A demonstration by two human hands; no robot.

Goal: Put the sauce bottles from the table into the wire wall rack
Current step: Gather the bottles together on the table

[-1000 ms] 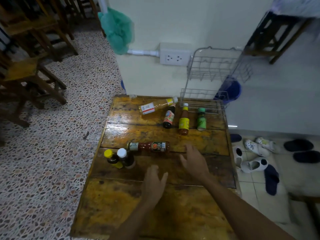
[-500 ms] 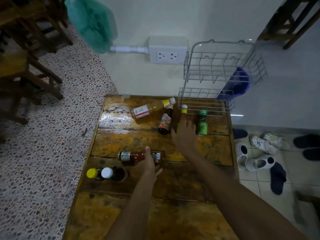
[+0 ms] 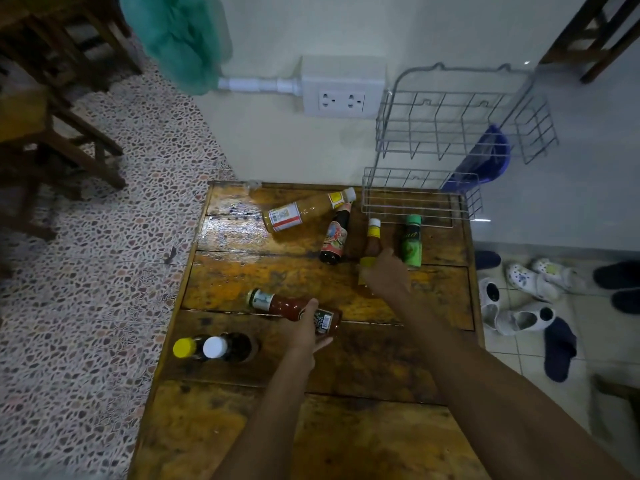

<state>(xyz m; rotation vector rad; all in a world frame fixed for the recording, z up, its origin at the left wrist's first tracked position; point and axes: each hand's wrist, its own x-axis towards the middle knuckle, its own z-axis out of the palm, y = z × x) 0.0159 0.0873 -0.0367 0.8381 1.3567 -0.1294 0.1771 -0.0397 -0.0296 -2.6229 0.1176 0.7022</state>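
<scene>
Sauce bottles: all on wooden table (image 3: 346,427), centre frame; wire wall rack (image 3: 450,133) upper right, none loaded. Newly: left hand (image 3: 306,332) curls round red bottle (image 3: 294,308); right hand (image 3: 386,275) grips yellow-capped bottle (image 3: 373,237). Lifting next, likely.

Left grip (image 3: 308,329) curled round red bottle (image 3: 294,308); right grip (image 3: 388,275) clasping yellow-labelled bottle (image 3: 372,242).

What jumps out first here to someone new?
Both hands are already on bottles: the left hand grips the red sauce bottle lying mid-table, and the right hand grips the yellow-labelled bottle standing near the far edge. Behind them the wire wall rack hangs with nothing in it.
</scene>
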